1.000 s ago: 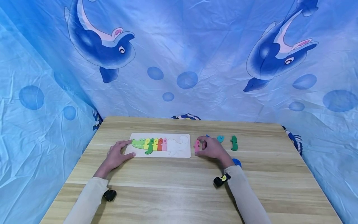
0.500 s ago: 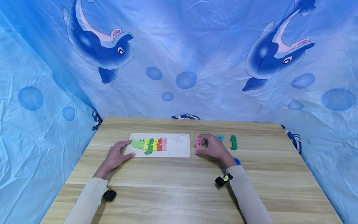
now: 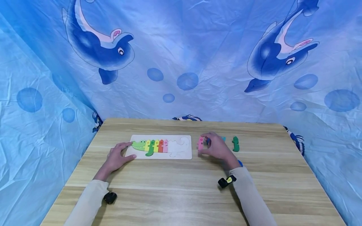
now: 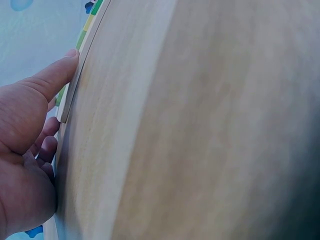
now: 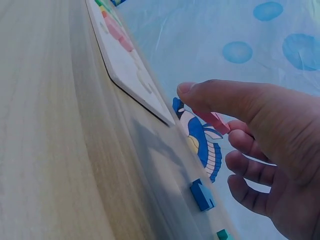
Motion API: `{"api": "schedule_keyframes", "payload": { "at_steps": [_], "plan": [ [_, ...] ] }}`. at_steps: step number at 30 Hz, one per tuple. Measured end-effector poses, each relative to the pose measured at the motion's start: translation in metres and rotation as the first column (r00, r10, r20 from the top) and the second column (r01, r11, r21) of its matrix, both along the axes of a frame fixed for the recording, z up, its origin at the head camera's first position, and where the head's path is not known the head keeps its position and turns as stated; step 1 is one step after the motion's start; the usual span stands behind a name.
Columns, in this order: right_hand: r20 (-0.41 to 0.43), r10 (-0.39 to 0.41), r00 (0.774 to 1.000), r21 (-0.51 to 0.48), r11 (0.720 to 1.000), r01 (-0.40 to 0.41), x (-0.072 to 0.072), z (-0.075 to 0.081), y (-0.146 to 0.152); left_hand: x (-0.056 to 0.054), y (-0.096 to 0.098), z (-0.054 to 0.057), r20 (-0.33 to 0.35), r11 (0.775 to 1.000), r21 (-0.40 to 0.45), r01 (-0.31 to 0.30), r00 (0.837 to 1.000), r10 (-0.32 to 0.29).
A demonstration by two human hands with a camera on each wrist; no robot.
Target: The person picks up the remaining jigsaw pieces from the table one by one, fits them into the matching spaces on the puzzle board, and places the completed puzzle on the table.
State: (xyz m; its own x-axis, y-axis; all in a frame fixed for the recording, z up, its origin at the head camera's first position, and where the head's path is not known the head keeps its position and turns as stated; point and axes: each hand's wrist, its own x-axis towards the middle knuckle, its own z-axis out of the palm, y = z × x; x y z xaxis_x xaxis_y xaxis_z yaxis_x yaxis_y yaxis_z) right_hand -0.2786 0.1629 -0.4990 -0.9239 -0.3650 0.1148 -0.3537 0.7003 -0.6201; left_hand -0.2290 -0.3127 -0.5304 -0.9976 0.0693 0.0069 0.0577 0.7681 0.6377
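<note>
A white puzzle board (image 3: 181, 154) lies flat, its left part filled with a crocodile head (image 3: 138, 145) and yellow, green, red and pink segments. Only printed outlines show on its right part. My left hand (image 3: 116, 156) rests at the board's left end, fingers by the edge and thumb extended along the near corner; the left wrist view shows the straight thumb (image 4: 62, 70) touching it. Just right of the board, my right hand (image 3: 217, 147) pinches a pink puzzle piece (image 3: 200, 143) between thumb and fingers. In the right wrist view this piece (image 5: 217, 121) is raised over the table.
A green puzzle piece (image 3: 236, 144) lies right of my right hand. A teal piece (image 3: 224, 138) and a blue piece (image 5: 202, 195) are partly hidden behind that hand, and another blue one (image 3: 240, 163) peeks out beside the wrist. Blue dolphin-print cloth (image 3: 169, 47) hangs behind the wooden table (image 3: 169, 194).
My right hand has moved slightly away from me with the pink piece, which now stands more upright, and covers more of the teal piece. My left hand and the board stay put.
</note>
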Motion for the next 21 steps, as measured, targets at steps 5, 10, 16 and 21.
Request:
{"api": "schedule_keyframes", "payload": {
  "at_steps": [5, 10, 16, 21],
  "plan": [
    [-0.008, 0.008, 1.0, -0.014, 1.0, -0.008, -0.001, 0.002, -0.004, 0.0, -0.001, 0.0, 0.005, 1.0, 0.005, -0.002, 1.0, 0.002],
    [-0.021, 0.028, 0.999, -0.025, 0.999, -0.029, -0.004, 0.004, -0.009, 0.0, -0.001, 0.0, 0.011, 1.0, 0.007, -0.005, 1.0, 0.005],
    [-0.035, 0.038, 0.999, -0.017, 0.999, -0.039, -0.006, 0.007, -0.018, 0.0, 0.0, 0.0, -0.002, 1.0, 0.004, 0.003, 1.0, -0.003],
    [-0.044, 0.04, 0.998, -0.007, 0.999, -0.04, -0.008, 0.009, -0.028, 0.001, -0.001, 0.0, -0.01, 1.0, 0.003, 0.007, 1.0, -0.007]
  ]
}}
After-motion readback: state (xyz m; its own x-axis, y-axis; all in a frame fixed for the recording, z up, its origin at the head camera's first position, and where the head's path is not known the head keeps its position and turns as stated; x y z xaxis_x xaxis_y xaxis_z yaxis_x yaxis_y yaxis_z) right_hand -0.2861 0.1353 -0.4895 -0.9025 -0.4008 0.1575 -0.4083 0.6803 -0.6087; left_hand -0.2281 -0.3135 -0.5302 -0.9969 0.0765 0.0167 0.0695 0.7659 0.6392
